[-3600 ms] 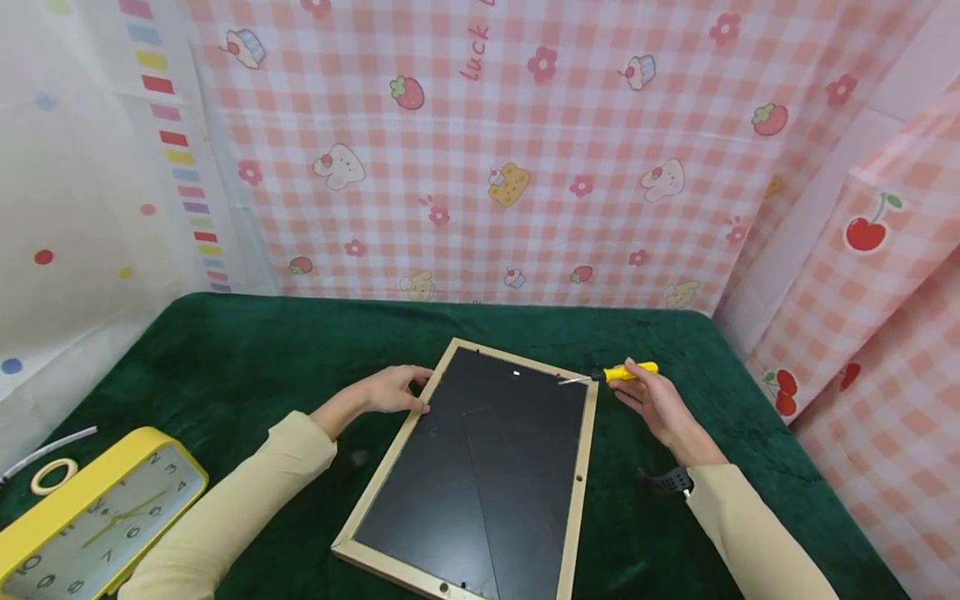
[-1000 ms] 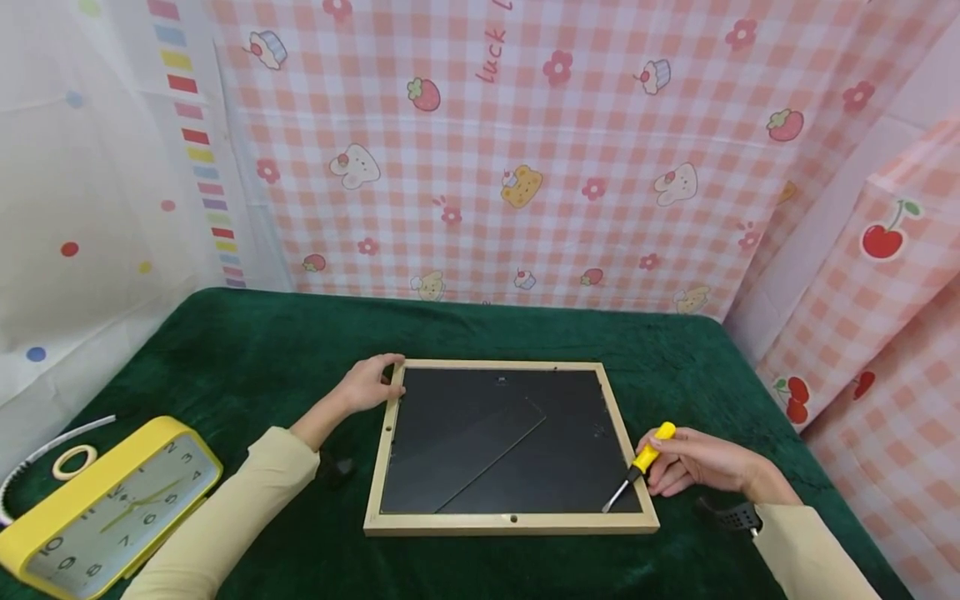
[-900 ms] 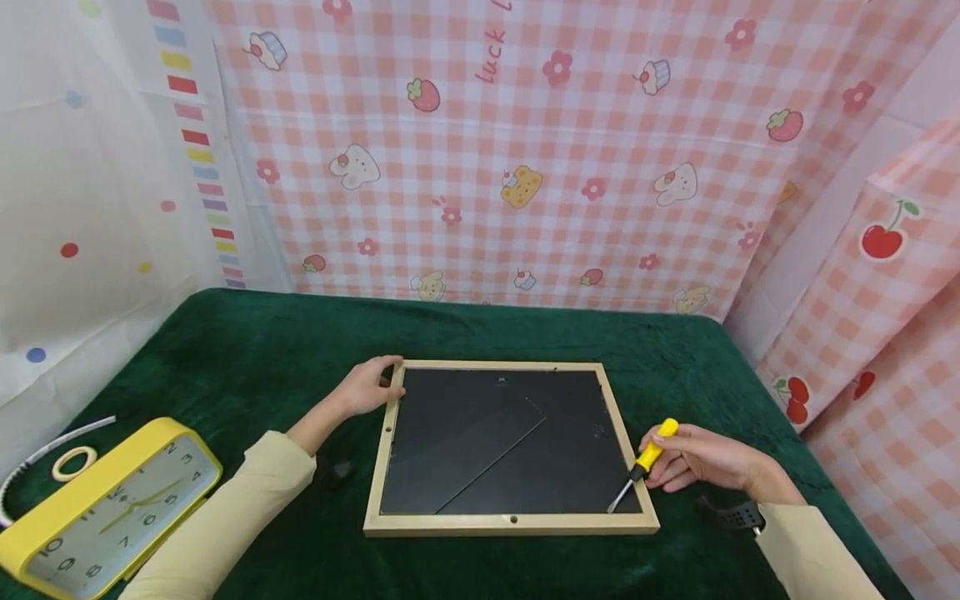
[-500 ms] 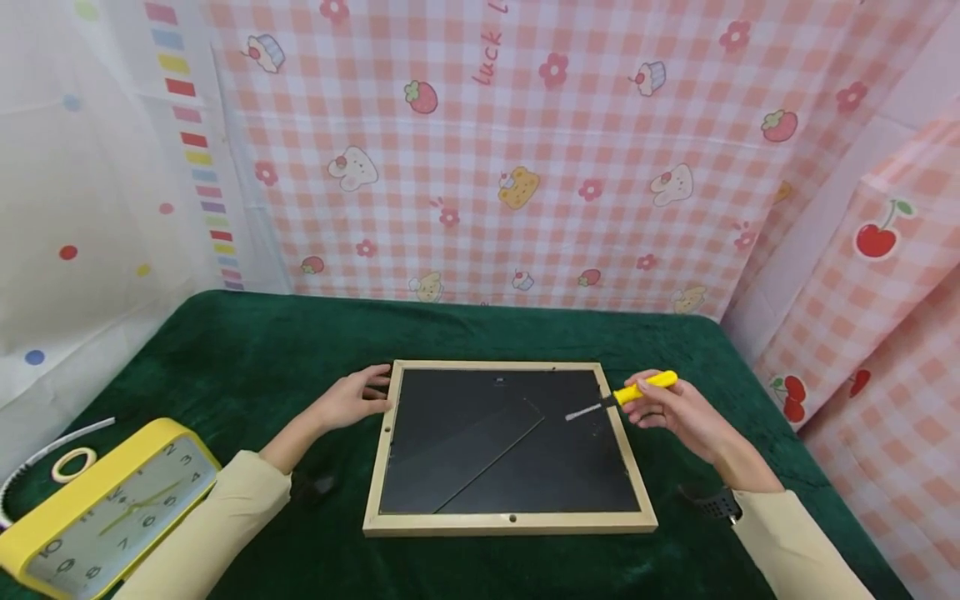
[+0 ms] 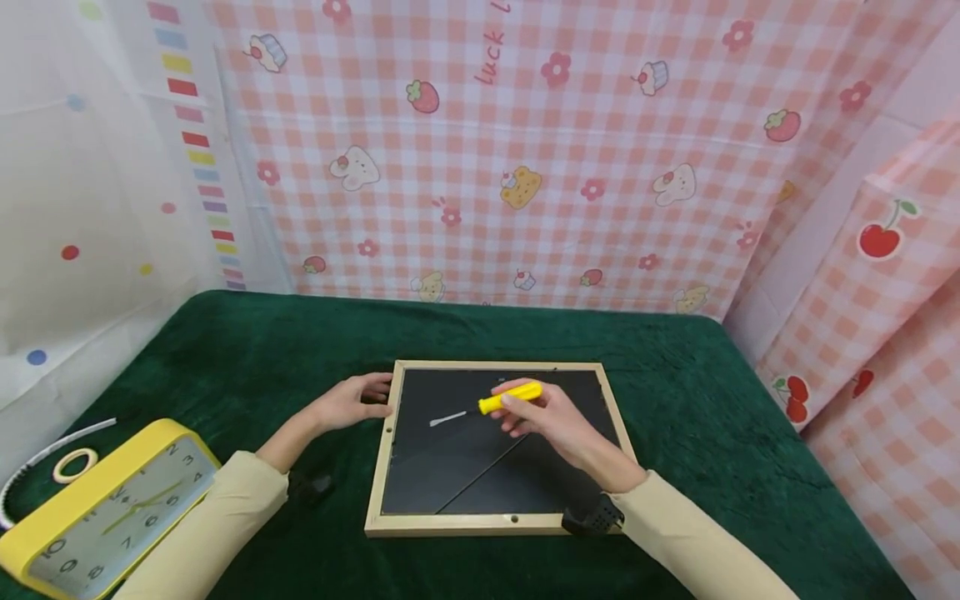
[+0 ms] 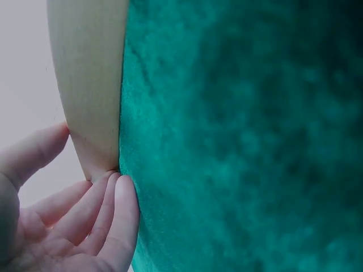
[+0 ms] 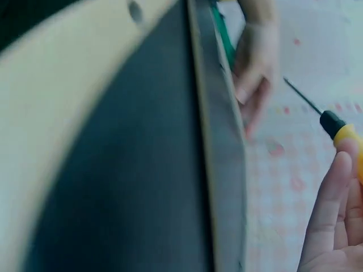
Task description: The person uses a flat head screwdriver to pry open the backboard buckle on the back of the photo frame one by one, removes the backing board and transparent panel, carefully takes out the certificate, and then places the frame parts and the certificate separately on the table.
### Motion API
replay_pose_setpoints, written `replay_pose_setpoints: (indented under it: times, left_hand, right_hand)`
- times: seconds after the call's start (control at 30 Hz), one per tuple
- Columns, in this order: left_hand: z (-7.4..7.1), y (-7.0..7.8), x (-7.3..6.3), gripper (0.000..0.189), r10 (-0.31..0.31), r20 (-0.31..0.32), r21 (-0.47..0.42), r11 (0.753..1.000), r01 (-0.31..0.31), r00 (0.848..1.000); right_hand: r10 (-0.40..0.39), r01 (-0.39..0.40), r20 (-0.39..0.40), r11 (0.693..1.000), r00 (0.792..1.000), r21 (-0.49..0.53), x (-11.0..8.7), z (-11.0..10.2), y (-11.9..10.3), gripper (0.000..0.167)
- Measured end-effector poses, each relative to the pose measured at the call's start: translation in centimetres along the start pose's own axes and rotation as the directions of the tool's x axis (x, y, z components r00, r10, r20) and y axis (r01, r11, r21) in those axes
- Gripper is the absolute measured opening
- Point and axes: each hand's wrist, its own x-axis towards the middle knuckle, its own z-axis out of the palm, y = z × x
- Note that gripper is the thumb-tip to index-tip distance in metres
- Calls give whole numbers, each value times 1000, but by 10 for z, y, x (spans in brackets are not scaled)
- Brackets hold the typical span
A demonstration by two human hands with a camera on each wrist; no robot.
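While the right hand (image 5: 553, 419) pinches the flat-blade screwdriver (image 5: 492, 403), the left hand (image 5: 347, 404), thumb spread, should steady the picture frame (image 5: 450, 524).

pink checked backdrop (image 5: 480, 137) behind, white polka-dotted sheet (image 5: 112, 217) at left, dark green plush table covering (image 5: 720, 400) below

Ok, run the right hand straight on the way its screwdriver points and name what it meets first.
Led by the screwdriver, the right hand would likely meet the frame's left side first, near the left hand; height is hard to judge, so it may pass over.
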Motion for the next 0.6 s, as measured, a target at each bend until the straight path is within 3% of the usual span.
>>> replay_pose_setpoints:
  times: [0.2, 0.37, 0.6]
  left_hand:
    - [0, 0, 0, 63, -4, 18, -9, 1000, 4, 1000]
    - [-1, -1, 0, 64, 3, 28, -3, 1000, -2, 1000]
    - [-3, -1, 0, 71, 18, 73, -22, 1000, -17, 997]
  right_hand:
    - [75, -78, 92, 997, 993, 25, 10, 26, 14, 39]
    - [141, -146, 80, 987, 987, 62, 14, 35, 21, 40]
    - [178, -182, 45, 978, 983, 104, 17, 46, 23, 41]
